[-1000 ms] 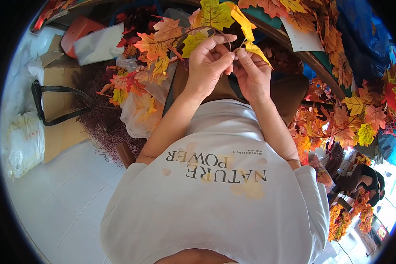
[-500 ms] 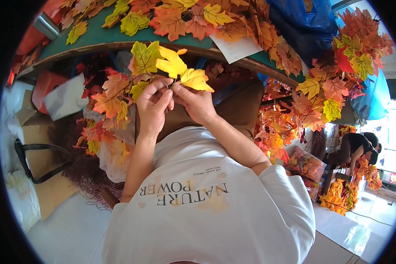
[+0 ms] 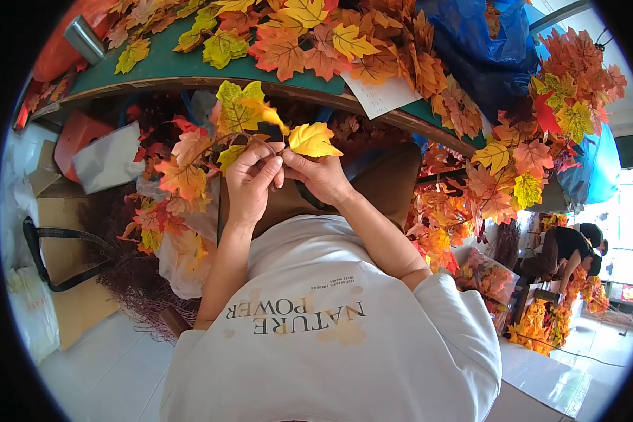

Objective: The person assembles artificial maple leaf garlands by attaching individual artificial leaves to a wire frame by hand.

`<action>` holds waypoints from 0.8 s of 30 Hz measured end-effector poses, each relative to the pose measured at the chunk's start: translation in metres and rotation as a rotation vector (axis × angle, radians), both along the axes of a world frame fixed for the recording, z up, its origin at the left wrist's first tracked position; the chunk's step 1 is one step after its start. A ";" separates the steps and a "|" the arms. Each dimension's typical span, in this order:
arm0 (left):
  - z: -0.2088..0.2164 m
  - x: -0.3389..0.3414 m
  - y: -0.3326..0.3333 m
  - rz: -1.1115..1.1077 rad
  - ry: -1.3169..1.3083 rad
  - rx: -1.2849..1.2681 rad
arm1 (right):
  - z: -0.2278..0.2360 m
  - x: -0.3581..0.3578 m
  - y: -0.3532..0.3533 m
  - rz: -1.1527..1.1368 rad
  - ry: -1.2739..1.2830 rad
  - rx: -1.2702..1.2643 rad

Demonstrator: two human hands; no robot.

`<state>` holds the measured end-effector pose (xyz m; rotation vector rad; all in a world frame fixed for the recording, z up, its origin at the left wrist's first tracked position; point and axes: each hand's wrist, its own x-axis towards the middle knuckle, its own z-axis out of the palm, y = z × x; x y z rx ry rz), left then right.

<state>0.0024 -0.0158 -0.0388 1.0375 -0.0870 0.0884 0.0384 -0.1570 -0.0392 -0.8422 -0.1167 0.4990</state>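
Hands working together below the counter (image 3: 190,70) edge: left hand (image 3: 250,184) fingers clamped on a leafy sprig (image 3: 235,116), right hand (image 3: 321,176) fingers pinching a yellow leaf (image 3: 313,139); since a moment ago the yellow leaf is sitting apart from the cluster, suggesting it is being fitted on

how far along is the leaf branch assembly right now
Done: a branch beside the left hand already carries red, orange and green leaves. In hand: the right hand holds a yellow leaf at the branch tip, both hands pinching there. Left: loose leaves cover the green table.
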 end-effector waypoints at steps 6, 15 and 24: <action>0.004 0.003 0.005 0.018 -0.004 0.112 | -0.009 0.001 0.005 -0.108 -0.102 -0.078; 0.005 0.003 0.011 -0.003 -0.012 0.224 | -0.004 -0.003 0.010 -0.316 -0.417 -0.449; -0.008 -0.002 0.000 0.165 -0.046 0.186 | 0.002 -0.009 0.016 -0.140 -0.214 -0.266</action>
